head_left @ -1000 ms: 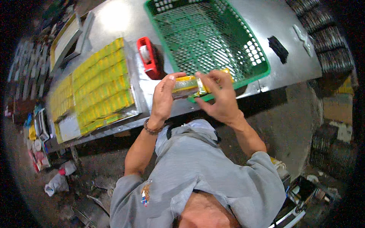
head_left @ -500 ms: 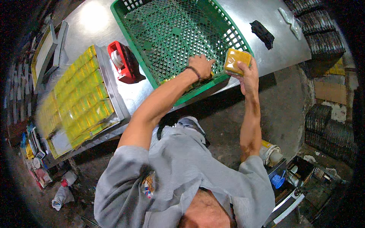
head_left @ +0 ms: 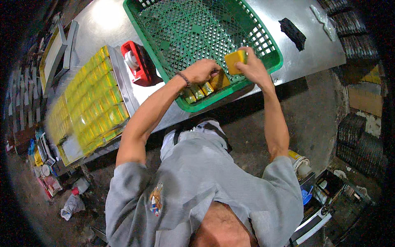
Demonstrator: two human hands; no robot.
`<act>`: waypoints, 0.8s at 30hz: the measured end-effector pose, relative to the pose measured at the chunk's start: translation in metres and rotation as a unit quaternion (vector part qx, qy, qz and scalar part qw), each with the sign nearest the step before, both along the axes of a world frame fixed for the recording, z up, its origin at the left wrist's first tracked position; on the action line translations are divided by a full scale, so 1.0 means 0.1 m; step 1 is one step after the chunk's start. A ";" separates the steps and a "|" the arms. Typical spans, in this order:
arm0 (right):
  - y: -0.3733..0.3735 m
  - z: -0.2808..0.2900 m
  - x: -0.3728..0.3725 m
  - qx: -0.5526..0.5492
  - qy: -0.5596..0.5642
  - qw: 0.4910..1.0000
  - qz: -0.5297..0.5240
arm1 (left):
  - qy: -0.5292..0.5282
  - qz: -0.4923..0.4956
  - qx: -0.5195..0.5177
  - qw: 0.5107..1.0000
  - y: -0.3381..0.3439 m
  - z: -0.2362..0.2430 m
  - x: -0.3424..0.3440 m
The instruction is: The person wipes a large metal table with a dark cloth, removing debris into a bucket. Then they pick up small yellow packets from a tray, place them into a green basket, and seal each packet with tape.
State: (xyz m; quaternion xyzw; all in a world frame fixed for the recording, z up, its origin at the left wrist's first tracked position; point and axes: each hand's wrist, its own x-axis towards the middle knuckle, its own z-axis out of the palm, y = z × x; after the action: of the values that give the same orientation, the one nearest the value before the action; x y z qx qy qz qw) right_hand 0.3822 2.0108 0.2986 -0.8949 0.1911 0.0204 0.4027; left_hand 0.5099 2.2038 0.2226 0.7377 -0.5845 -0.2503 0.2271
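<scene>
From where I stand, the person in the grey shirt (head_left: 205, 177) is leaning over a big green plastic basket (head_left: 197, 108) on the shiny metal bench (head_left: 314, 68), both forearms reaching up to its near end. The right grip (head_left: 252, 68) is closed around a square yellow pack (head_left: 234, 62), thumb across its face, holding it up over the right part of that near end. The left grip (head_left: 202, 71), with a dark beaded bracelet (head_left: 183, 78) at its wrist, is down in the basket with the fingers curled; I can't tell whether they hold anything, since the hand itself hides what is under them. Just beside those fingers a brownish-yellow pack (head_left: 221, 80) sits in the basket, and next to it a row of small yellow-green packs (head_left: 199, 93) lines the near wall. To the left of the basket a red tape dispenser (head_left: 138, 68) stands on the bench, and further left a large block of yellow-green packs (head_left: 92, 96) lies in tight rows on a metal tray (head_left: 122, 80). Beyond that are some pale-edged frames (head_left: 53, 53). On the basket's other side I see a crumpled black thing (head_left: 292, 34) and, near the bench's far right edge, a strip of clear plastic (head_left: 322, 22).
</scene>
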 end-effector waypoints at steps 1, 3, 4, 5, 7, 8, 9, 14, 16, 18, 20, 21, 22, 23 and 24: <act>0.09 0.03 0.07 -0.035 0.044 0.998 0.037 | 0.018 0.011 0.005 1.000 0.05 -0.02 0.02; 0.08 -0.12 0.14 -0.092 0.107 0.987 0.075 | 0.068 0.061 0.073 0.993 -0.04 0.12 -0.03; 0.06 -0.21 0.20 -0.105 0.095 0.988 0.053 | 0.041 0.090 0.054 0.994 -0.07 0.05 -0.09; 0.03 -0.29 0.23 -0.118 0.082 0.989 0.029 | 0.015 0.118 0.035 0.992 -0.10 -0.05 -0.15; -0.02 -0.25 0.27 -0.135 0.063 0.988 -0.023 | -0.076 0.112 0.076 0.988 -0.22 0.13 -0.31; -0.05 -0.17 0.25 -0.130 0.050 0.989 -0.047 | -0.095 0.093 0.110 0.985 -0.35 0.12 -0.34; -0.04 -0.08 0.23 -0.122 0.037 0.990 -0.067 | -0.113 0.077 0.146 0.980 -0.43 0.11 -0.39; -0.20 -0.09 0.15 -0.056 0.009 0.995 -0.081 | -0.047 0.142 0.162 0.975 -0.60 0.03 -0.38; -0.24 -0.09 0.14 -0.067 -0.011 0.996 -0.063 | -0.076 0.055 0.136 0.986 -0.58 0.04 -0.27; -0.22 -0.13 0.10 -0.073 -0.027 0.996 -0.045 | -0.102 -0.035 0.113 0.988 -0.46 0.02 -0.20; -0.19 -0.08 0.10 -0.054 0.012 0.998 -0.026 | -0.058 -0.057 -0.023 0.996 -0.24 0.13 -0.21; -0.12 -0.04 0.12 -0.043 0.030 0.999 -0.010 | -0.052 -0.047 -0.083 0.994 -0.08 0.15 -0.23; -0.07 -0.04 0.13 -0.058 0.039 0.997 0.028 | -0.046 -0.039 -0.145 0.988 0.04 0.18 -0.19; 0.00 -0.05 0.13 -0.073 0.049 0.994 0.065 | 0.008 -0.055 -0.106 0.993 0.14 0.23 -0.09; 0.08 -0.05 0.15 -0.088 0.058 0.989 0.106 | 0.041 -0.031 -0.067 0.996 0.21 0.25 -0.06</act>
State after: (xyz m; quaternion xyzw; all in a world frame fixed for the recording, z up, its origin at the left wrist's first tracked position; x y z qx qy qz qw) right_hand 0.3975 2.0185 0.2931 -0.9396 0.1192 0.0980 0.3057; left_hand 0.5037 2.2245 0.2473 0.6914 -0.6127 -0.2481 0.2917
